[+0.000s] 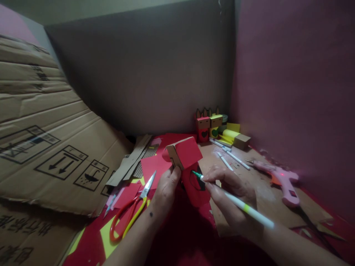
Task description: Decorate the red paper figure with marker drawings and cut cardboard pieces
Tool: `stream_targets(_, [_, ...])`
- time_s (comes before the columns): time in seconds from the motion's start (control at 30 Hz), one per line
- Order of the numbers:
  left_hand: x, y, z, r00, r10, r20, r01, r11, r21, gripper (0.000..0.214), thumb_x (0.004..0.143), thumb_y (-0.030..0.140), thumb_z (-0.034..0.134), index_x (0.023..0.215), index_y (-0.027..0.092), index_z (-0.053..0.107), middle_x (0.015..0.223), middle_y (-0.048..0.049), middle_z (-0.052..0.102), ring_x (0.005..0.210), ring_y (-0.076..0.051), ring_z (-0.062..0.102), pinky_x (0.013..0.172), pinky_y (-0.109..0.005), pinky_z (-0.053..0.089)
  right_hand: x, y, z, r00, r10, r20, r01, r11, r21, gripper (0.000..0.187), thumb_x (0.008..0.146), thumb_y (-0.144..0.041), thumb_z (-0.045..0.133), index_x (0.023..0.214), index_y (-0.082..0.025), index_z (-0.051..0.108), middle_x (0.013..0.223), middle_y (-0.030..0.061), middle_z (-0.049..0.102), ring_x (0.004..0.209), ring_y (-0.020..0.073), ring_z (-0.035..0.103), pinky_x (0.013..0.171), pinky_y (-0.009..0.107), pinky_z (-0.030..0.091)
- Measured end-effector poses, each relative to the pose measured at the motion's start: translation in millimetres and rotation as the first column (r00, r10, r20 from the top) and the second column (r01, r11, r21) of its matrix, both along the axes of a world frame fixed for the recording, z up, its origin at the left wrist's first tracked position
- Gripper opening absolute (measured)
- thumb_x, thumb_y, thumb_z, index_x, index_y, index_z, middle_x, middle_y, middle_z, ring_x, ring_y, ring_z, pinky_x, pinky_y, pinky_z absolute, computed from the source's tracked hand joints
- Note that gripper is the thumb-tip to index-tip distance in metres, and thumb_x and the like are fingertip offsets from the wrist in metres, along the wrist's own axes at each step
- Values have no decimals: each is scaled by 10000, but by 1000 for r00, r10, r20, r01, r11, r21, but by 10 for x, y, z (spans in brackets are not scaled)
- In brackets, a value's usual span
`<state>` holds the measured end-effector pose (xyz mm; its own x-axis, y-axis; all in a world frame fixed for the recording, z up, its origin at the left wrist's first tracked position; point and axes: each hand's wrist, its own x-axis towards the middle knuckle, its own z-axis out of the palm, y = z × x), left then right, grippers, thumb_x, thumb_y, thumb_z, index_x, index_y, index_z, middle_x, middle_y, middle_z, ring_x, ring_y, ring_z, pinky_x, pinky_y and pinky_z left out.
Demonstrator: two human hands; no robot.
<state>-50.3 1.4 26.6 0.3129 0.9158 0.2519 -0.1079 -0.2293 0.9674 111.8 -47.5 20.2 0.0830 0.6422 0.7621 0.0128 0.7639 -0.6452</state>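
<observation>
At the middle of the bench [88, 247]: I hold the red figure [194, 190] just above the surface, its boxy head tipped toward 11 o'clock
Left fingers [174, 173]: closed round the figure's left edge, thumb pressed against it just under the head
Right fingers [222, 173]: pinched on the pen [251, 211] close to its green tip, the white barrel trailing off to 4 o'clock
Pen tip: touching the front of the red body, where a dark curved outline shows
Doing it well: I judge the paper body may give under pressure, so a light stroke, a firm left grip beside the drawn face, and my right wrist rested low for steadiness
Scissors [133, 210]: at 8 o'clock, blades open, near my left wrist, a risk to a careless elbow
Glue gun [283, 181]: at 3 o'clock, a red light on it; I'd judge it hot
Finished figures [203, 129]: at 1 o'clock by the wall, well apart
Loose pens [231, 157]: between those figures and my right fingers
Cardboard sheet [50, 147]: leaning at 9 o'clock, away from the work
In the way: nothing between tip and paper
</observation>
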Motion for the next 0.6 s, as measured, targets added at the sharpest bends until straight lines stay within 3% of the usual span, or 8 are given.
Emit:
stream_targets(0.2, [6,-9,1,1000,-7,4,8,1000,-20,514,913,549,499,1118,105,658,1054,-120,705,916,-255,624,851,-364,489,3,-5,24,1000,-15,3,15,999,-31,174,888,-96,532,909,-246,618,740,-9,565,664,133,522,552,276,380])
stream_targets(0.43, [-24,10,-36,1000,-1,4,1,1000,-11,511,929,537,480,1165,115,647,1105,-126,696,1021,-285,610,904,-371,463,4,-13,10,999,-53,9,53,999,-8,173,879,-95,528,884,-239,624,728,-5,571,666,148,534,567,298,396])
stream_targets(0.6, [-21,-3,-37,1000,2,7,-2,1000,-7,480,934,522,478,1131,123,659,1061,-109,702,963,-266,619,866,-362,481,0,-23,24,1000,-26,-2,26,1000,-4,182,880,-90,520,889,-240,623,722,-6,563,645,142,514,558,295,390])
